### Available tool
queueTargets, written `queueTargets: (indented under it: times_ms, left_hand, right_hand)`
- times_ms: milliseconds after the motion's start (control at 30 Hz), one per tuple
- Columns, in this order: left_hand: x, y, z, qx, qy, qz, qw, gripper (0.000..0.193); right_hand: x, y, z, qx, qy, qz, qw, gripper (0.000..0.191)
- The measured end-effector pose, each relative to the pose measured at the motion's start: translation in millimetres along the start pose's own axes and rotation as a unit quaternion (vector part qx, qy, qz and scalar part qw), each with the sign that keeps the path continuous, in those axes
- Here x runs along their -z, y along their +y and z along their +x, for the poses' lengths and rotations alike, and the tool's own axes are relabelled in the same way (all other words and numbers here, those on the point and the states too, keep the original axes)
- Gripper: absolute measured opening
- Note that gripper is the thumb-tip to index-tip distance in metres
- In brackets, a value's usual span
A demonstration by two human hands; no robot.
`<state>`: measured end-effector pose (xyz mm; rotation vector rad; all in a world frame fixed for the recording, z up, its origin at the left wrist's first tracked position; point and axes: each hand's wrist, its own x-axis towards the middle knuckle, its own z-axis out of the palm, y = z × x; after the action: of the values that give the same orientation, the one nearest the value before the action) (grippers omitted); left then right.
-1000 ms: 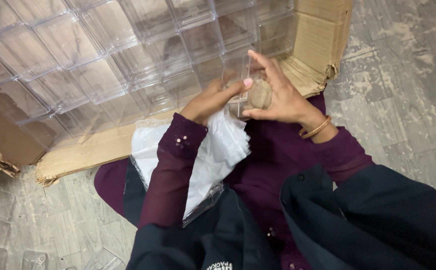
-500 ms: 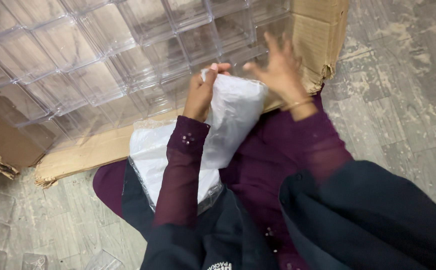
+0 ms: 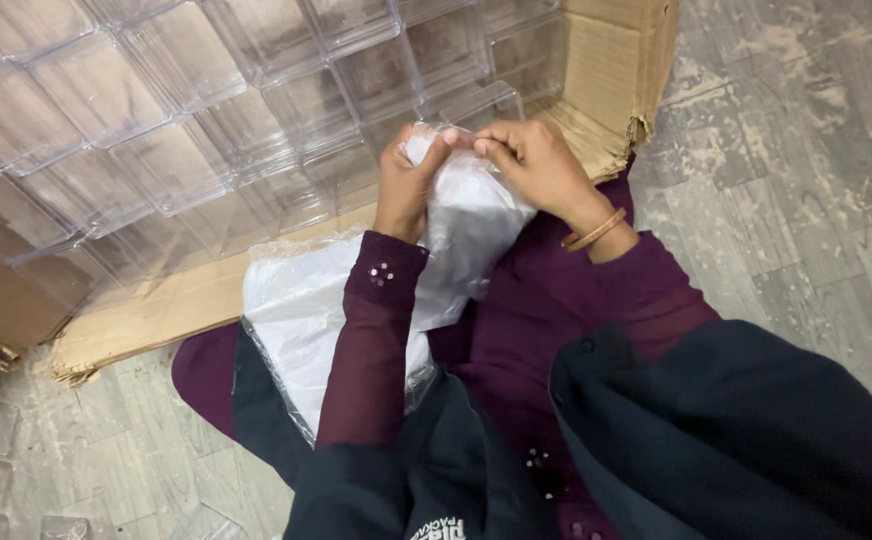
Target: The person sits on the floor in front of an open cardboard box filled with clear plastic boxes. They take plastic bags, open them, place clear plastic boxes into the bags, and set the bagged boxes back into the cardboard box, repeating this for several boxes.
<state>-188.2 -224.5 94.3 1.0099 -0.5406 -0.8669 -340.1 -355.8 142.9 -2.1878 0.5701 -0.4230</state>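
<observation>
A white plastic bag is gripped at its top edge by the left hand and the right hand, fingertips pinched close together. A stack of white bags is laid on the lap below. Clear plastic containers are packed in rows inside a cardboard box just beyond the hands, on a grey floor.

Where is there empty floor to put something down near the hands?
Bare grey floor lies right of the cardboard box. Another patch sits below the box's torn front flap. It is crowded where the left hand and right hand pinch a white plastic bag, above the bag stack.
</observation>
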Motion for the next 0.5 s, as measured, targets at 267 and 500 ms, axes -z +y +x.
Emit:
queueTargets:
  times_ms: [267, 500]
  left_hand:
    - [6.0, -4.5, -4.5, 0.103, -0.010, -0.090, 0.990, 0.020]
    - [42.6, -29.1, 24.3, -0.022, -0.057, 0.203, 0.977, 0.024]
  right_hand:
    - [-8.9, 35.5, -8.7, -0.125, -0.110, 0.572, 0.803, 0.026]
    - [29.8, 75.3, 2.0, -0.004, -0.024, 0.666, 0.746, 0.007]
